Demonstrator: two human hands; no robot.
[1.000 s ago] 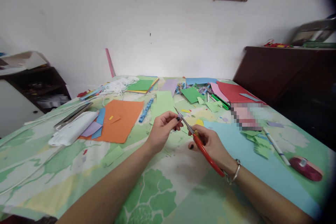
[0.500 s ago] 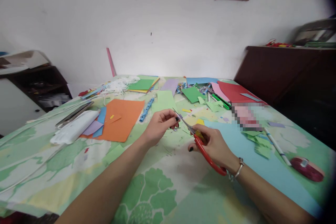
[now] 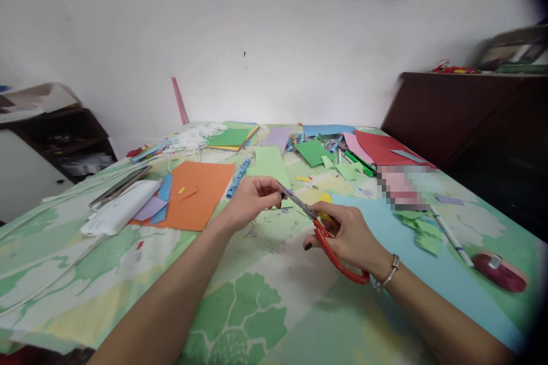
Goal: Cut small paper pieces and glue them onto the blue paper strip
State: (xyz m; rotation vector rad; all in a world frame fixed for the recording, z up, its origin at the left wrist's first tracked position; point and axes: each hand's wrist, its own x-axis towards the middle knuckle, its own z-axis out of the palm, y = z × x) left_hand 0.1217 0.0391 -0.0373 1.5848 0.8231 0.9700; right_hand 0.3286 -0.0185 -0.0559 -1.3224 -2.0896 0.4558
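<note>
My right hand [image 3: 349, 234] is closed around the handles of a pair of scissors with red grips [image 3: 338, 262]. The metal blades point up and left, their tips close against the fingertips of my left hand [image 3: 259, 197]. Thumb and fingers of that left hand are pinched together at the blades, above the table. Whatever is between them is too small and covered to name; a bit of purple shows by the blades. Small green and purple paper scraps [image 3: 274, 228] lie on the cloth below. A light green paper sheet [image 3: 272, 162] lies behind both hands.
Orange paper [image 3: 201, 194], a white device [image 3: 122, 208] and a blue ruler-like strip [image 3: 238, 178] lie left. Light blue paper [image 3: 411, 256], a white marker [image 3: 451, 236] and a dark red object [image 3: 500, 271] are right. White string [image 3: 192, 140] heaps at the back left.
My left hand has moved slightly left. The scissors have shifted a little left with my right hand, and their blades look closer together.
</note>
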